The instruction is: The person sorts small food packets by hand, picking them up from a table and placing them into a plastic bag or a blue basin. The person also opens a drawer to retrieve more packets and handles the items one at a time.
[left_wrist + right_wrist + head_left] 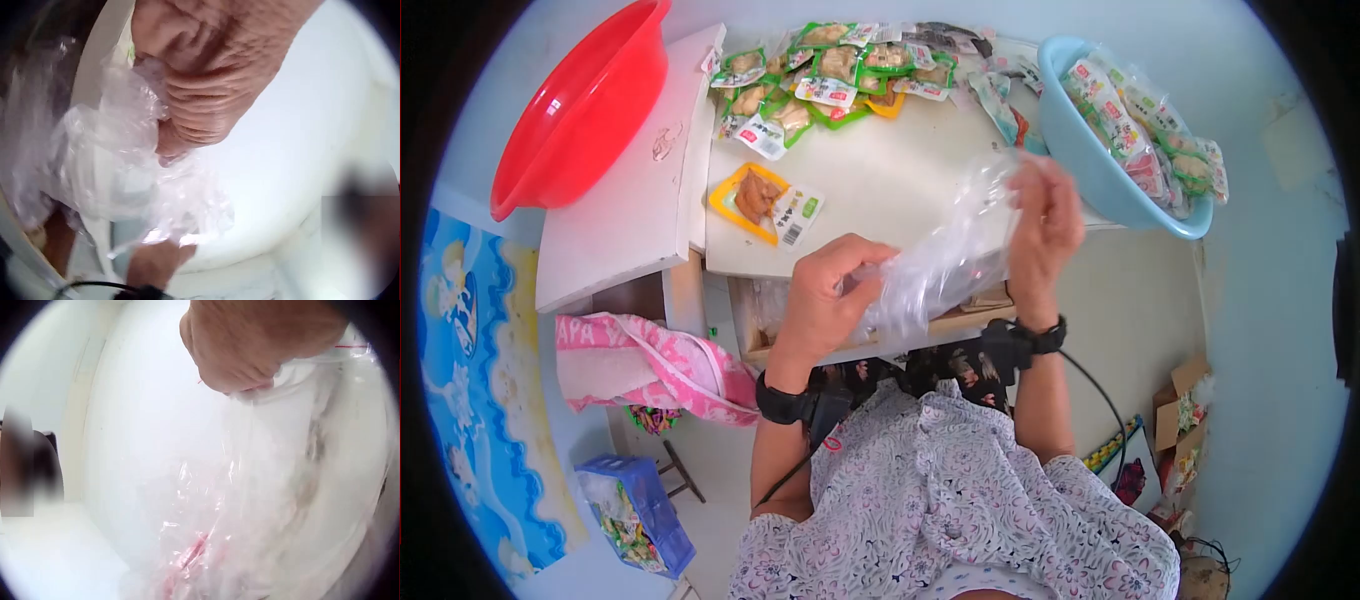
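A crumpled clear plastic bag [945, 260] stretches between both hands, over the front edge of the white table [880, 180]. My left hand [825, 290] grips its lower left end between thumb and fingers. At the upper right end, my right hand [1045, 225] holds the plastic in curled fingers. In the left wrist view the bag [137, 150] hangs in loose folds from the left hand [212, 69]. The right wrist view shows the right hand [250, 350] above the film, with a reddish patch lower down. A yellow-edged food packet [760, 205] lies on the table near the left hand.
Green-edged food packets [835, 70] are heaped at the table's back. A light-blue basin [1080, 160] full of packets stands right, a red basin [585, 105] left. Below the table edge a drawer [750, 310] is pulled out. A pink towel [650, 365] hangs at left.
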